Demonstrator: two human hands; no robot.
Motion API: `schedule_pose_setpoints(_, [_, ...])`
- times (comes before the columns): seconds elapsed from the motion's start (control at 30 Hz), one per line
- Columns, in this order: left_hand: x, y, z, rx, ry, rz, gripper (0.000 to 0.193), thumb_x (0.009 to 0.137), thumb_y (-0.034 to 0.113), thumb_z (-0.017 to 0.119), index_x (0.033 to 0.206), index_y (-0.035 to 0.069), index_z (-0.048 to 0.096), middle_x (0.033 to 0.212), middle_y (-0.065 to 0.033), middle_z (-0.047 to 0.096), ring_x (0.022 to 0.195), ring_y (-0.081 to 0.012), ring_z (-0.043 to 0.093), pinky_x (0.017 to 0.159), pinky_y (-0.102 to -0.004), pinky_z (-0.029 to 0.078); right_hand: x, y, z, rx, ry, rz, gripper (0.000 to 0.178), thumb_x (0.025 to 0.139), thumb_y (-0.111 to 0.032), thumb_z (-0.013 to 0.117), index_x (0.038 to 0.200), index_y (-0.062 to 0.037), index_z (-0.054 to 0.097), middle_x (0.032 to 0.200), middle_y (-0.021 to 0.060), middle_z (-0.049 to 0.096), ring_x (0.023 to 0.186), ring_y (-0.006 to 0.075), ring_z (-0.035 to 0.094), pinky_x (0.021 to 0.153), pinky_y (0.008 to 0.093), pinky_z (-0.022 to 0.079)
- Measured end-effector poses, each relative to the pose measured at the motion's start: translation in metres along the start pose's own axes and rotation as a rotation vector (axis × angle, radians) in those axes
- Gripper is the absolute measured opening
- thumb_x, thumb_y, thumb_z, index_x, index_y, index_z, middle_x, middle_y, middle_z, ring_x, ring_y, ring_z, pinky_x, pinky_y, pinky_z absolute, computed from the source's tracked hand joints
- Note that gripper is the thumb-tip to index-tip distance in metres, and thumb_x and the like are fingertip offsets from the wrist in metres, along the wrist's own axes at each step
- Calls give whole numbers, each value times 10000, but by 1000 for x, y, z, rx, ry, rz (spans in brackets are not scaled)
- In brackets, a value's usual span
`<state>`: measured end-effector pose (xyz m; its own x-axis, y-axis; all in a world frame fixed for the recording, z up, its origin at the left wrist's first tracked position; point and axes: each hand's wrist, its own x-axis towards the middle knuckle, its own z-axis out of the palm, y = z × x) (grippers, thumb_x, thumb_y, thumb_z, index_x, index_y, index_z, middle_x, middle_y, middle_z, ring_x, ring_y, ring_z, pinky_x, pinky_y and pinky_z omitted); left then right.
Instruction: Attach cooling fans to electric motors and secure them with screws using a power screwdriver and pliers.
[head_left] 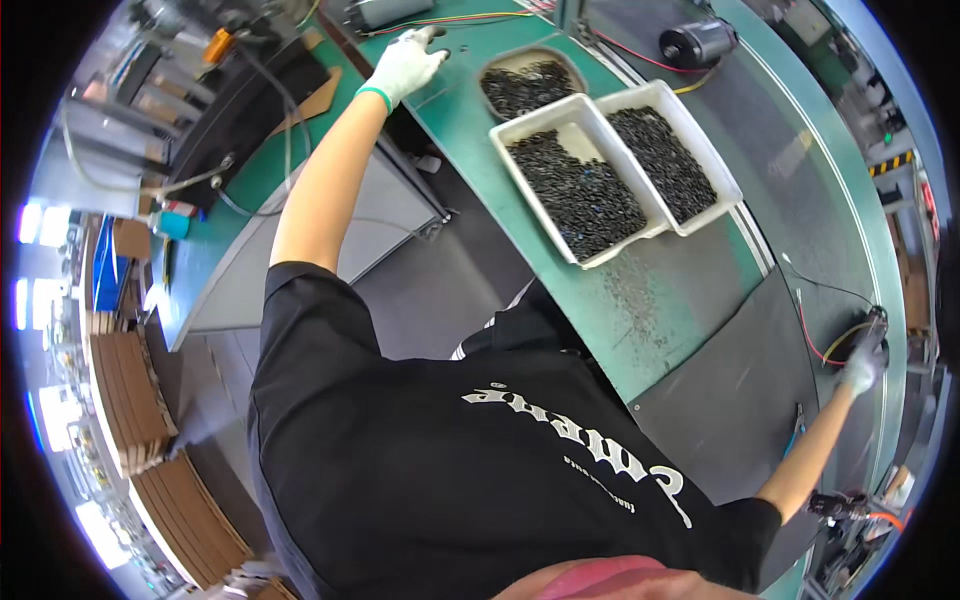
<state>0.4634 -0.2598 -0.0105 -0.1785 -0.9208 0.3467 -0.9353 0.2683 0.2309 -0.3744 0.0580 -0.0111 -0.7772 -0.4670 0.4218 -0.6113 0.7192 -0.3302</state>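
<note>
My left hand (407, 66), in a white glove with a green cuff, reaches over the far left of the green bench. Its fingers are stretched and apart, with nothing in them. A silver-grey motor (388, 10) with red and yellow wires lies just beyond it. Out at the far right, my gloved right hand (862, 366) is closed around a dark motor (876, 322) whose wires trail to the left over the conveyor surface. The hand partly covers this motor. Two white bins (600, 262) of small black parts stand side by side between my arms.
A smaller tray (577, 75) of black parts sits behind the bins. Another dark motor (698, 45) rests on the conveyor (790, 190) at the back. Blue-handled pliers (796, 430) lie near my right forearm on a black mat (735, 370). Stacked cardboard (130, 400) stands at left.
</note>
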Motion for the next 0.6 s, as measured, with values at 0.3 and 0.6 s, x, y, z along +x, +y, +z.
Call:
schedule_pose_setpoints(0.3, [68,-15,72,51,-93,44,264,862,239,596,1061,82,669,1076,-189,669,1027,-359,626,901,-444,490,-159,-33,-18,242,-66,-302,387,944,-276,573,1213,2,592,1225,199,589,1183,339,537,1001,404,423])
schedule_pose_setpoints(0.6, [74,46,18,-286,75,16,244,873,200,649,1012,5,697,880,-123,708,797,-205,656,764,-310,515,-155,-19,0,100,-119,-413,371,946,-273,584,1206,-9,610,1223,170,602,1147,317,562,1003,376,419])
